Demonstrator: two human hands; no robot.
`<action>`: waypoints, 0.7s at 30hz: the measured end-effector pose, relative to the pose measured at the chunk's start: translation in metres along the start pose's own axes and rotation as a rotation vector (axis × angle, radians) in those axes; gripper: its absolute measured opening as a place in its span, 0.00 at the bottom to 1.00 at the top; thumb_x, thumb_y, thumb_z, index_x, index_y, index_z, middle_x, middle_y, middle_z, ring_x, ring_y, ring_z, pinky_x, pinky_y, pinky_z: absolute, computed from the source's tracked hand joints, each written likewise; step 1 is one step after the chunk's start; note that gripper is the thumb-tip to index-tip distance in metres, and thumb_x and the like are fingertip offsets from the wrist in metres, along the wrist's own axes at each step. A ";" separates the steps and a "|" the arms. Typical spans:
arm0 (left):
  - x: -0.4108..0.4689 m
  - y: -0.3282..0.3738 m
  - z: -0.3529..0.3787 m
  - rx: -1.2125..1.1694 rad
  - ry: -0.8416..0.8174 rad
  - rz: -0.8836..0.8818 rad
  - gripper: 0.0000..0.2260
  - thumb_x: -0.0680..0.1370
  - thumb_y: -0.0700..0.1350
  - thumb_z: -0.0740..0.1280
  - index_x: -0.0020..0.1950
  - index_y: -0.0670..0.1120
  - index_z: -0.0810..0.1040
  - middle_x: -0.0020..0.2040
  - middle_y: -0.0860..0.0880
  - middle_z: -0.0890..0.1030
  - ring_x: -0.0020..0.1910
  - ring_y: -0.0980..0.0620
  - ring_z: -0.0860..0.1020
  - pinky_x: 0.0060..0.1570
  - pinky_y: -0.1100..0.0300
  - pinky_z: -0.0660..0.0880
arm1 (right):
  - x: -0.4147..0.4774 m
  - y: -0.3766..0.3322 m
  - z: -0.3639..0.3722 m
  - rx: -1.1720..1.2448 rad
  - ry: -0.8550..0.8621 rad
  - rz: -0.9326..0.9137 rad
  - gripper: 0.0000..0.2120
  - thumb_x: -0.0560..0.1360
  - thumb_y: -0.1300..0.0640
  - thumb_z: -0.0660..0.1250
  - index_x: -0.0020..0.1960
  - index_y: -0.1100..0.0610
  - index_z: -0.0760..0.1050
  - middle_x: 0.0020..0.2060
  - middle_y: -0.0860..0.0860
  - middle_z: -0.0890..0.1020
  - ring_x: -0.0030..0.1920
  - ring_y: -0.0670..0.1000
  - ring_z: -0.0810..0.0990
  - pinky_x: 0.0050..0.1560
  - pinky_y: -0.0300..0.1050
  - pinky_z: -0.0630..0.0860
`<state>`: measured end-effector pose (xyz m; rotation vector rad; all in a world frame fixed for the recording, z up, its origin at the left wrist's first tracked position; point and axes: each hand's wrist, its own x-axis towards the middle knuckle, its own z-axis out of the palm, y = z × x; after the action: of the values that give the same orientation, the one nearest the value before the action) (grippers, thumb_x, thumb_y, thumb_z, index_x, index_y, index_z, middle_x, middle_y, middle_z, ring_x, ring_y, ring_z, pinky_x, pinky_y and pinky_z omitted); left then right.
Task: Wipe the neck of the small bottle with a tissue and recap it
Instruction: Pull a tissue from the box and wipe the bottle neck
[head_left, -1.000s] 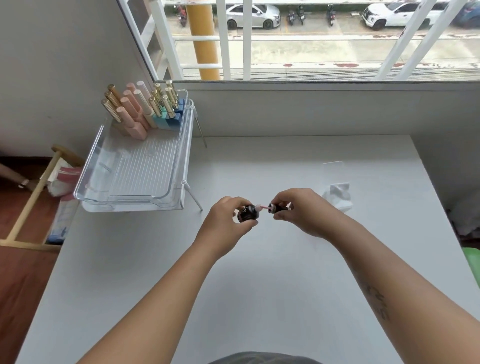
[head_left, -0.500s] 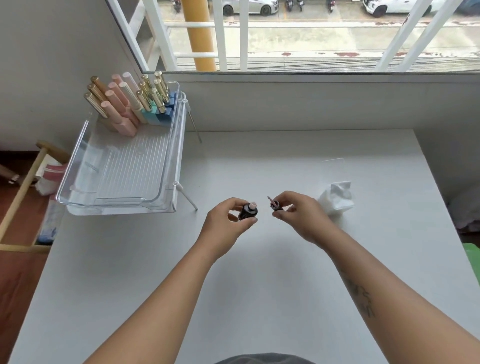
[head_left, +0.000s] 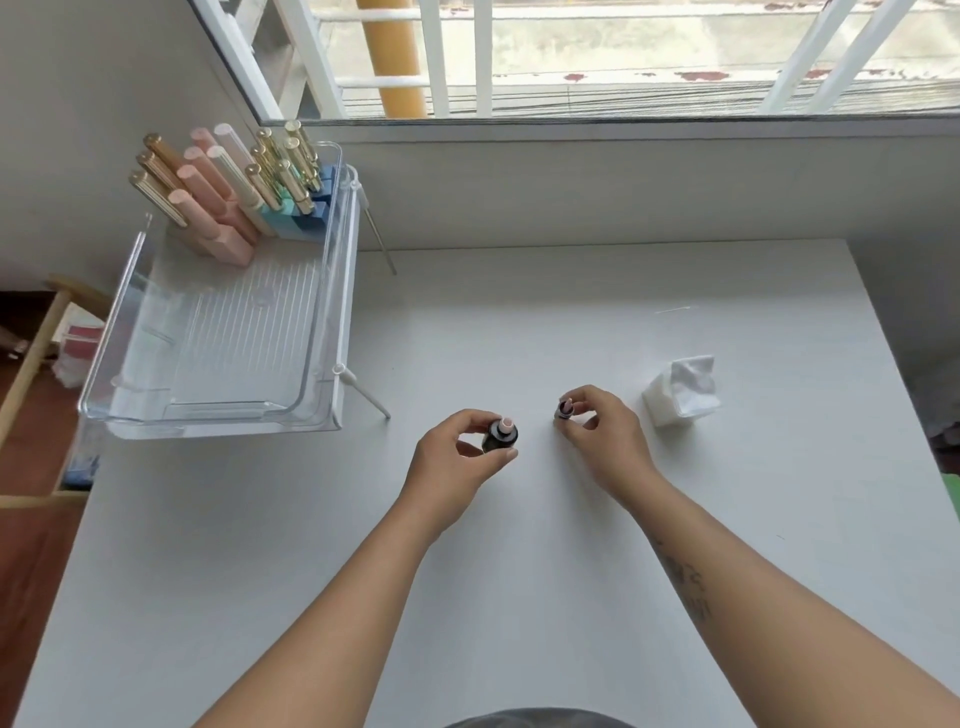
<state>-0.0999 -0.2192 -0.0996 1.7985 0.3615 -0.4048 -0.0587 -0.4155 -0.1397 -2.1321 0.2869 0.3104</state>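
Observation:
My left hand (head_left: 457, 457) holds a small dark bottle (head_left: 500, 436) upright just above the white table (head_left: 519, 571); its open neck shows pale pink at the top. My right hand (head_left: 602, 441) pinches the bottle's dark cap (head_left: 564, 410) with its pink brush, a short gap to the right of the bottle. A crumpled white tissue (head_left: 683, 389) lies on the table just right of my right hand, untouched.
A clear plastic tray (head_left: 218, 332) on thin legs stands at the table's left, with several pink, gold and blue cosmetic tubes (head_left: 228, 192) at its back. A window ledge and wall run behind. A wooden rack (head_left: 31, 364) is on the floor at left.
The cap has come off the bottle and my right hand has drawn it away to the right. The bottle has turned upright in my left hand. The camera tilted down.

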 end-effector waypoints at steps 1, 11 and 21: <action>0.000 0.000 0.000 0.000 -0.003 0.001 0.12 0.71 0.48 0.76 0.47 0.64 0.81 0.44 0.72 0.80 0.35 0.66 0.77 0.30 0.76 0.70 | 0.001 0.002 0.001 -0.014 -0.002 0.000 0.06 0.75 0.58 0.69 0.47 0.47 0.77 0.48 0.46 0.79 0.34 0.39 0.74 0.35 0.31 0.68; -0.014 0.010 0.007 -0.013 -0.003 0.037 0.11 0.70 0.50 0.76 0.49 0.63 0.81 0.47 0.68 0.82 0.37 0.65 0.77 0.31 0.76 0.72 | -0.016 0.007 -0.012 -0.030 -0.037 0.024 0.21 0.75 0.51 0.70 0.67 0.46 0.70 0.54 0.47 0.74 0.41 0.41 0.73 0.37 0.37 0.70; -0.022 0.052 0.044 -0.054 -0.048 0.120 0.11 0.70 0.52 0.76 0.49 0.64 0.81 0.48 0.70 0.81 0.40 0.66 0.77 0.39 0.65 0.71 | -0.039 -0.010 -0.084 -0.009 0.259 -0.164 0.03 0.76 0.57 0.68 0.45 0.49 0.78 0.39 0.44 0.78 0.37 0.41 0.77 0.36 0.37 0.72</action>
<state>-0.0999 -0.2755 -0.0555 1.7448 0.2283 -0.3498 -0.0825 -0.4770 -0.0742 -2.1900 0.2573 -0.0606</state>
